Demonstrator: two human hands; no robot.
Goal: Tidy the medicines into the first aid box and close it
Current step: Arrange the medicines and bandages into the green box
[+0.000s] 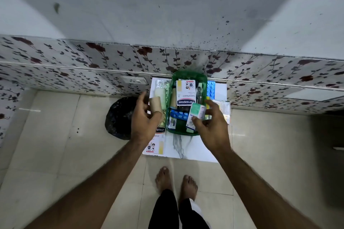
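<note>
The fingers point(197, 121) of the right hand point(212, 126) are clamped on a small pale green and white medicine carton point(195, 115), thumb against its lower face and the other fingertips at its right edge. The carton is held tilted above the near right part of the green first aid box point(188, 77). The fingers point(158, 115) of the left hand point(144, 120) are curled around a beige bandage roll point(154, 104), held just left of the box over the left edge of the surface point(201, 146).

The box is open and stands at the far middle of the white marbled surface, its far end close to the wall. Inside, a white Hansaplast carton point(186, 91) lies in the far part, with a narrow tube point(199, 91) beside it on the right. In the near part lie a blue blister strip point(179, 116) and a small dark blue and white pack point(172, 123).

Outside the box, a white roll point(161, 93) lies along the left edge of the surface. A second Hansaplast carton point(155, 145) rests at the near left corner, partly under the left hand. A blue tablet strip point(210, 89) lies just beside the box's right wall, and a yellowish packet point(224, 109) sits at the right edge, behind the right hand.

A black bag point(119, 117) stands on the floor left of the surface. The person's bare feet point(176, 178) are on the floor tiles below its near edge.
</note>
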